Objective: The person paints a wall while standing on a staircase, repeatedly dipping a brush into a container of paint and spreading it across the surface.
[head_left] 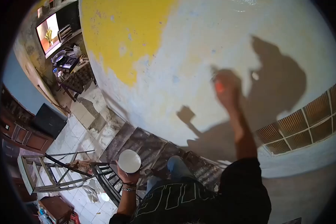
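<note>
My left hand (126,177), with a bracelet on its wrist, is closed around a round bowl (130,161) that looks filled with white material. It is held low, in front of my body and over the floor. My right hand (229,93) is raised to the wall (190,97) and blurred. Its fingers are closed on a red-orange object (220,86), whose kind I cannot make out. The wall is partly yellow and partly whitish. My arm and body cast shadows on it.
A stepladder (50,173) lies or leans at the lower left, beside a dark slatted chair (108,183). Dark sheets (138,140) cover the floor along the wall. A cluttered table (72,76) stands at the far left. A gridded window (306,123) is at right.
</note>
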Tool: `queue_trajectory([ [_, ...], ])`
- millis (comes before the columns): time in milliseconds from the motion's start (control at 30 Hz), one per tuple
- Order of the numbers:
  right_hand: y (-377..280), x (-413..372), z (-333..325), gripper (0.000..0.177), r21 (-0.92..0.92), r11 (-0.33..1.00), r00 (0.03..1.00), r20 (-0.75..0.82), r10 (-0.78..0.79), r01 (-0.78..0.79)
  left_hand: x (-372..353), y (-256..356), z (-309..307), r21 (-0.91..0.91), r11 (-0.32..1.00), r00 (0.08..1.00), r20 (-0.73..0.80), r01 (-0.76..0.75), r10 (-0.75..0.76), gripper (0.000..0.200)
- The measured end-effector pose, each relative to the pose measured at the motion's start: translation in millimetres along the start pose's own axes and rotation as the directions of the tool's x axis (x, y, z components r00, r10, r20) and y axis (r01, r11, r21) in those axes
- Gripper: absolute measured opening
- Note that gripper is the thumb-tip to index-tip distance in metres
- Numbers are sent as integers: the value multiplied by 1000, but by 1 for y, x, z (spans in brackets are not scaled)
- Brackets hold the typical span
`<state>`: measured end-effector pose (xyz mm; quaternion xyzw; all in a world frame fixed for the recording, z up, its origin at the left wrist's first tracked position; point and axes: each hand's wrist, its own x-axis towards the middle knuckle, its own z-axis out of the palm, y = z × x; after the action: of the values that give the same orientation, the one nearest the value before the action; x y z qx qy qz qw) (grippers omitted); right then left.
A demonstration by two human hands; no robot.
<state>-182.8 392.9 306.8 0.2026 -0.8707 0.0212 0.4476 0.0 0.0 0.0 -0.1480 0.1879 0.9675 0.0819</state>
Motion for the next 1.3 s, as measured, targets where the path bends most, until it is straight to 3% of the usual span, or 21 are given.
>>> queue_trajectory([
  [33, 12, 17, -23, 11, 75, 997, 993, -121, -12, 21, 1, -4, -6, 4, 1000, 998, -63, 29, -29, 65],
  [67, 12, 36, -51, 11, 44, 996, 988, -141, -67, 73, -1, -8, -13, 12, 998, 989, -135, 64, -61, 64],
  [167, -8, 48, -95, 12, 40, 994, 979, -183, -94, 103, 18, -20, -19, 7, 999, 995, -81, 51, -50, 61],
  [267, -18, -6, -110, 11, 119, 988, 991, -86, 107, -96, 14, -32, 4, 23, 998, 991, -123, 50, -47, 57],
  [333, -23, -51, -103, 10, 272, 937, 968, -58, 245, -221, 16, -28, 15, 12, 995, 994, -49, 94, -94, 55],
  [367, -26, -73, -99, 9, 374, 882, 944, -42, 326, -288, 17, -28, 14, 41, 994, 994, -33, 105, -104, 55],
  [433, -29, -121, -96, 9, 501, 682, 802, 41, 596, -533, 22, -32, 8, 128, 986, 994, -18, 110, -109, 56],
  [500, -29, -144, -101, 9, 363, 686, 767, 160, 621, -631, 27, -43, 14, 131, 981, 990, -6, 140, -140, 57],
  [567, -19, -193, -84, 14, 377, 749, 838, 285, 466, -544, 29, -52, 36, 31, 979, 979, 18, 204, -204, 59],
  [700, -33, -265, -24, 18, 425, 655, 767, 488, 416, -625, 29, -86, 64, 17, 979, 979, -44, 201, -200, 60],
  [800, -30, -294, 14, 19, 310, 780, 772, 548, 321, -544, 26, -110, 82, 65, 980, 982, -3, 188, -188, 60],
  [867, -9, -294, 12, 21, 314, 832, 849, 431, 305, -458, 20, -123, 95, 84, 980, 984, -7, 178, -178, 60],
  [1033, 44, -180, -109, 28, 342, 902, 960, 184, 211, -264, -15, -147, 126, 117, 988, 994, -49, 106, -100, 58],
  [1167, 77, -118, -190, 21, 477, 863, 986, 70, 152, -167, -63, -174, 162, 39, 999, 999, -52, 4, -2, 57],
  [1233, 86, -113, -206, 26, 534, 828, 984, 49, 172, -172, -89, -185, 157, 98, 995, 997, -62, -34, 40, 55],
  [1300, 95, -139, -193, 29, 597, 708, 925, 264, 272, -378, -97, -193, 178, -30, 999, 986, -165, -40, 35, 56],
])
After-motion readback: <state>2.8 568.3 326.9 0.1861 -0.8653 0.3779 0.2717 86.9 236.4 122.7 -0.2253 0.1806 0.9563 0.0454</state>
